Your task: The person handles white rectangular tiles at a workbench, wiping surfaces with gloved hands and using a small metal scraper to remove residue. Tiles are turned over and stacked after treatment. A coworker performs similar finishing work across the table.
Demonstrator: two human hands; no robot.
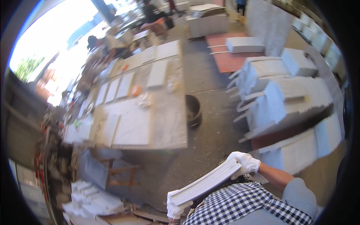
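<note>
Worker in a checked apron [228, 206] has both gloved hands full, holding a stack of thin white strips [205, 182] btwn them, close in front of the torso. L hand [176, 206] grips the stack's end at approx 8 o'clock, R hand [243, 164] the end at approx 2. From the worker: big dusty worktable [168, 125] w/ flat white panels [132, 129] btwn 10 & 11, dark bucket [193, 112] at abt 11, pale stacked blocks [292, 97] at abt 1, white pile [93, 200] at 9.
</note>
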